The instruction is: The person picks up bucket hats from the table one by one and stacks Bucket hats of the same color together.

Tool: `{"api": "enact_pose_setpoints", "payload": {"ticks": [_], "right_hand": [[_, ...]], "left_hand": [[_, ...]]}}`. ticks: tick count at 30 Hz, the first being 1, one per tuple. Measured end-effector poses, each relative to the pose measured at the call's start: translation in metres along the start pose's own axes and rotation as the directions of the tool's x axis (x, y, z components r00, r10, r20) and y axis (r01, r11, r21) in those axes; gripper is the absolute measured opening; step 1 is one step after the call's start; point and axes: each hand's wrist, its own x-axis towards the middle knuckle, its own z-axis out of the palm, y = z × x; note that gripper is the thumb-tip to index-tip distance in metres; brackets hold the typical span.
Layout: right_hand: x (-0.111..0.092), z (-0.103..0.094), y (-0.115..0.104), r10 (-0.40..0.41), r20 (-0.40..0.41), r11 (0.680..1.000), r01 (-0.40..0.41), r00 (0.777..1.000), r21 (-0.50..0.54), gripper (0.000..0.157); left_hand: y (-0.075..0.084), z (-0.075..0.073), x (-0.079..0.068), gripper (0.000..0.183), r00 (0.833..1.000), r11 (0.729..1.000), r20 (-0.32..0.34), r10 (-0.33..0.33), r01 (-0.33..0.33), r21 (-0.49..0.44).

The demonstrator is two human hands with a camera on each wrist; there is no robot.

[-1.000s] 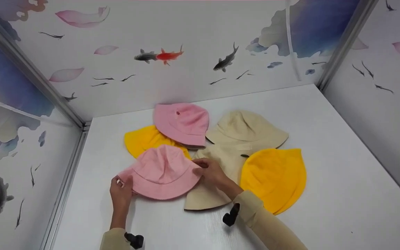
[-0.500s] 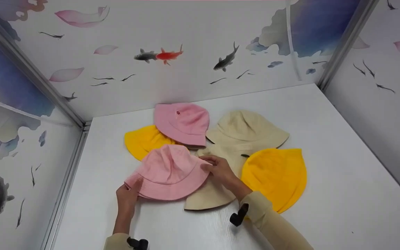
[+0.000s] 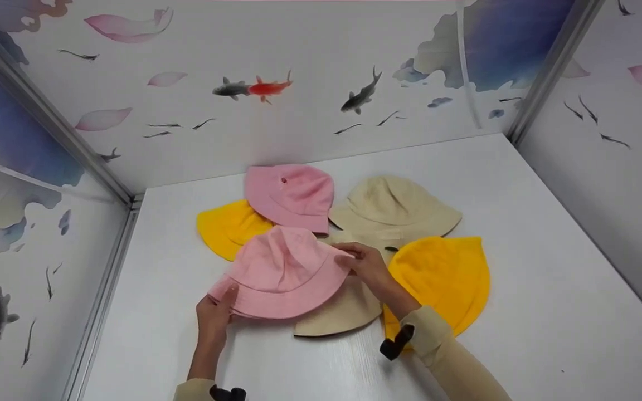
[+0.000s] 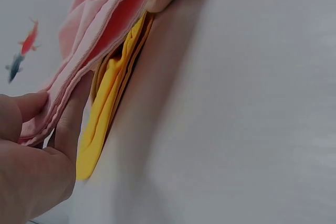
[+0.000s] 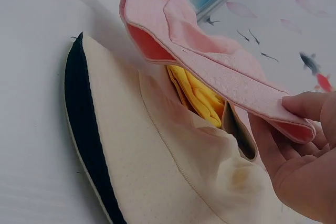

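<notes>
A light pink bucket hat (image 3: 285, 273) is held up by its brim between both hands, crown toward the back. My left hand (image 3: 215, 320) pinches the brim's left end, thumb on top and fingers beneath, as the left wrist view shows. At the right end, my right hand (image 3: 371, 270) pinches the brim the same way. Under the raised pink hat, a beige bucket hat (image 5: 152, 145) with a dark lining lies on the table, partly covered. A yellow hat (image 4: 102, 124) lies behind and below the pink one, also partly hidden.
A second pink hat (image 3: 293, 195) lies at the back, overlapping the left yellow hat. Another beige hat (image 3: 399, 203) is at the back right. A second yellow hat (image 3: 443, 284) lies beside my right forearm. Printed panels wall the white table (image 3: 527, 267) behind and at both sides.
Both hands have carried the light pink hat to the right, over more of the front beige hat. More of the left yellow hat's front edge shows. The other hats stay in place.
</notes>
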Motion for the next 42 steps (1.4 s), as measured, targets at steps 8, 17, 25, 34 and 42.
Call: {"api": "enact_pose_setpoints", "payload": {"ticks": [8,17,25,34,42], "right_hand": [[-0.005,-0.011,-0.005,0.039,-0.085,0.996,-0.031,0.996,0.087,0.028],[-0.009,-0.02,-0.005,0.014,-0.152,0.987,0.01,0.988,0.159,0.028],[-0.01,-0.028,-0.005,-0.035,-0.206,0.996,0.05,0.978,0.069,0.027],[-0.014,-0.044,0.001,0.047,-0.193,0.998,-0.04,0.98,0.043,0.034],[-0.014,-0.056,0.001,0.07,-0.18,0.99,-0.046,0.981,0.13,0.036]], "left_hand": [[0.001,0.017,-0.006,0.067,0.999,1.0,0.024,0.025,-0.024,-0.019],[-0.004,0.029,-0.012,0.064,0.998,0.998,0.054,0.027,-0.024,-0.052],[-0.004,0.034,-0.02,0.076,0.996,1.0,0.083,0.017,-0.016,-0.012],[-0.014,0.047,-0.027,0.069,0.987,0.998,0.155,0.039,-0.03,-0.064],[-0.013,0.059,-0.027,0.064,0.979,0.991,0.194,0.069,-0.045,-0.126]]}}
